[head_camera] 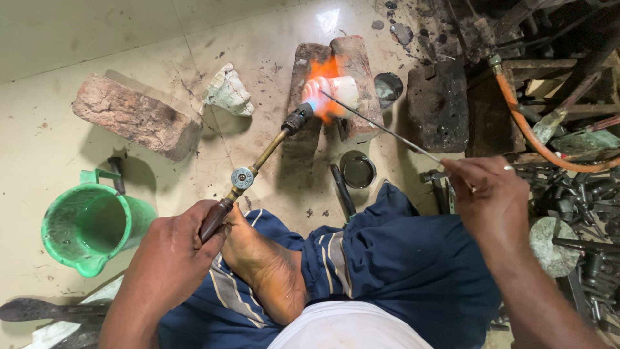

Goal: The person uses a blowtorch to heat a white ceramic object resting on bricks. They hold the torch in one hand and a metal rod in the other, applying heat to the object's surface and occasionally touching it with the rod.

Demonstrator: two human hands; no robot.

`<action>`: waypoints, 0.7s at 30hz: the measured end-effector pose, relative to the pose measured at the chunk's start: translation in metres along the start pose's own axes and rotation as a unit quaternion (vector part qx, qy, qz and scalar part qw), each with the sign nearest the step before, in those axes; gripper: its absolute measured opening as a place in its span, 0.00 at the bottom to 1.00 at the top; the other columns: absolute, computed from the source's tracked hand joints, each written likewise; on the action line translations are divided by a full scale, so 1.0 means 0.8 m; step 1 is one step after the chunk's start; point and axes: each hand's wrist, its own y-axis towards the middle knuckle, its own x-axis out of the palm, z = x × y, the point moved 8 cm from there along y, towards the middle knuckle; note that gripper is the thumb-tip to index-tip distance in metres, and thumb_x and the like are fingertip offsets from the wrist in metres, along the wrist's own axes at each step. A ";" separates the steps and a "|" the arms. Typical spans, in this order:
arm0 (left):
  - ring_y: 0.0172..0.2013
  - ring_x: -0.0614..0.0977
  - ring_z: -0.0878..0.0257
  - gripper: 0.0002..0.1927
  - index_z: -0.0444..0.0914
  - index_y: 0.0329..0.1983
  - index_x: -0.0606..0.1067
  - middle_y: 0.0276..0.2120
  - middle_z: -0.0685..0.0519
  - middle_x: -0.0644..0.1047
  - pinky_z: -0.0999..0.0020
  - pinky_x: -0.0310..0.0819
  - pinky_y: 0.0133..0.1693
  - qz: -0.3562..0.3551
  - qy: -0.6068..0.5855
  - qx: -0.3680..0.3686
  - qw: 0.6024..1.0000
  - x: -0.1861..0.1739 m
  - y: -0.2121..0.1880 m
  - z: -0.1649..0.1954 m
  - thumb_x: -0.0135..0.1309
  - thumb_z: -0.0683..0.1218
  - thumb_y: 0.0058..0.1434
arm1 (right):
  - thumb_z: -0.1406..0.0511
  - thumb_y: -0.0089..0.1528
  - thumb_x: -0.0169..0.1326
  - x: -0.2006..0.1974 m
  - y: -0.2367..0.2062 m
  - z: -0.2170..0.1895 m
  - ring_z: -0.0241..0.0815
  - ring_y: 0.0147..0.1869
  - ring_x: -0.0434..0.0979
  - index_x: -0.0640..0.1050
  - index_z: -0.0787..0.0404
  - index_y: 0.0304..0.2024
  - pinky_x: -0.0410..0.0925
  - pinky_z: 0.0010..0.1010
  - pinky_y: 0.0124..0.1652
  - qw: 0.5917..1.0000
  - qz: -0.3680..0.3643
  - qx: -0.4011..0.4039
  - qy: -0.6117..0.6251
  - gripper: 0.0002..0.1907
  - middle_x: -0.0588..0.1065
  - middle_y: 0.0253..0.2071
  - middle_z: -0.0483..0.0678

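my left hand (171,258) grips the gas torch (258,161), right hand (487,194) pinches the filler rod (381,128); brazing the glowing fitting (332,90) ahead; next, steady rod feed.

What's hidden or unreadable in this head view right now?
- Glowing white cylindrical piece on the two bricks: orange flame covers its left side.
- Thin metal rod: tip lost in the flame.
- Brass gas torch: handle end inside the left hand.
- Orange hose: runs off the right edge.
- Right hand: fingertips face away.
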 end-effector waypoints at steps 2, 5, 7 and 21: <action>0.32 0.83 0.39 0.21 0.43 0.54 0.77 0.25 0.39 0.80 0.49 0.76 0.36 0.011 0.001 0.024 1.000 -0.003 0.000 0.005 0.60 0.51 0.57 | 0.72 0.65 0.63 0.000 -0.007 -0.008 0.42 0.45 0.82 0.85 0.57 0.47 0.77 0.30 0.42 0.999 0.022 -0.033 0.012 0.09 0.82 0.45 0.50; 0.32 0.83 0.39 0.21 0.43 0.53 0.77 0.25 0.39 0.80 0.49 0.76 0.36 0.005 -0.002 0.017 1.000 -0.002 0.000 0.003 0.60 0.51 0.57 | 0.73 0.64 0.62 0.002 -0.018 -0.010 0.43 0.45 0.82 0.85 0.58 0.47 0.77 0.30 0.42 0.998 0.035 -0.037 0.036 0.10 0.82 0.45 0.50; 0.33 0.83 0.39 0.20 0.43 0.53 0.77 0.25 0.39 0.80 0.49 0.76 0.36 0.001 -0.002 0.010 1.000 0.000 0.001 0.002 0.60 0.51 0.57 | 0.74 0.64 0.62 0.001 -0.022 -0.011 0.44 0.46 0.82 0.85 0.58 0.47 0.76 0.31 0.43 0.997 0.048 -0.040 0.055 0.10 0.82 0.45 0.50; 0.31 0.83 0.39 0.17 0.42 0.49 0.77 0.23 0.38 0.79 0.49 0.76 0.35 0.000 -0.009 0.006 1.000 -0.002 0.000 0.000 0.60 0.51 0.58 | 0.75 0.63 0.63 0.004 -0.028 -0.018 0.44 0.47 0.81 0.84 0.60 0.47 0.74 0.32 0.46 0.995 0.056 -0.037 0.077 0.11 0.81 0.45 0.50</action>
